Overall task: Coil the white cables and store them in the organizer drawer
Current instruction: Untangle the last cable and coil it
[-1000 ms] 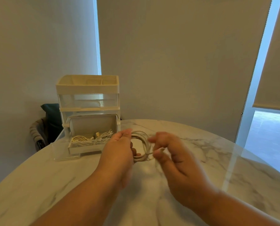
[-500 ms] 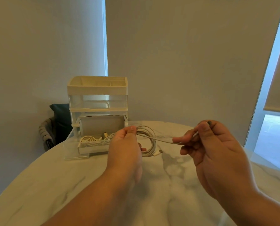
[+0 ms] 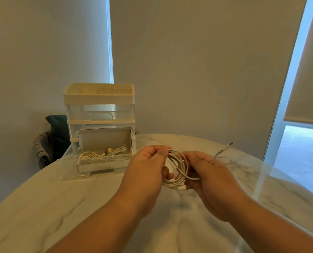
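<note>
A marbled surface (image 3: 61, 207) carries a clear organizer (image 3: 99, 112), its bottom drawer (image 3: 97, 166) pulled out, white cables (image 3: 104, 153) inside. Just right of it, the left grip (image 3: 148, 168) pinches the coiled cable (image 3: 170, 183) at its top; the right grip (image 3: 212, 181) clasps the coil's other side

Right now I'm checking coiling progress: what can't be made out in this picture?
Head view:
- Left hand: its grip on the coiled cable is mostly hidden behind the hand.
- Loose cable end: connector type blurred.
- Stored cables in the drawer: count unclear, tangled and small.
</note>
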`<state>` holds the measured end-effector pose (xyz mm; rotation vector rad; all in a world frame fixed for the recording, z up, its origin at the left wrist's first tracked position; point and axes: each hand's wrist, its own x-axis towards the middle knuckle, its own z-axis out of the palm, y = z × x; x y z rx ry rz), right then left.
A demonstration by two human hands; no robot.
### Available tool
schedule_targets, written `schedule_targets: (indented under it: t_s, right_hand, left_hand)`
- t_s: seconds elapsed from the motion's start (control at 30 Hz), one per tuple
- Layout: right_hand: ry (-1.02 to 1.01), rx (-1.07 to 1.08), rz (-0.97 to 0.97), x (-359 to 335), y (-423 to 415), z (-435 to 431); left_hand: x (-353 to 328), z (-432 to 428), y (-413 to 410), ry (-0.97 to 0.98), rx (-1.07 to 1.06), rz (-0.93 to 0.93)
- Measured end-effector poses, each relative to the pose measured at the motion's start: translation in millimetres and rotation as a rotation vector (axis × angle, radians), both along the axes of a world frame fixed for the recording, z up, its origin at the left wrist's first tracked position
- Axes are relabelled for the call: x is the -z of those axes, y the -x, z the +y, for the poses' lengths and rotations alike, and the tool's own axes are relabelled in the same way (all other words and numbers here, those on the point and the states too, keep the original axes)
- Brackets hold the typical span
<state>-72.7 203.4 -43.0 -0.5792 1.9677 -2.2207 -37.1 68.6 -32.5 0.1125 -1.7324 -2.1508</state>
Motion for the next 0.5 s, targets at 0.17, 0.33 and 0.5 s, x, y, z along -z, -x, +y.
schedule_targets:
  t_s: [0.17, 0.33, 0.5]
  right_hand:
    - [0.039, 0.034, -0.063, -0.8, 4.3, 4.1]
    - [0.051, 0.192, -0.078, 0.9, 13.3, 7.3]
    - [0.079, 0.252, -0.082, 0.7, 16.8, 8.1]
  left_hand:
    - [-0.6, 2.0, -6.0, 0.104, 0.158, -0.034]
    - [-5.9, -2.3, -6.5, 0.086, 0.248, -0.113]
    - [0.9, 5.0, -5.6, 0.155, 0.116, -0.095]
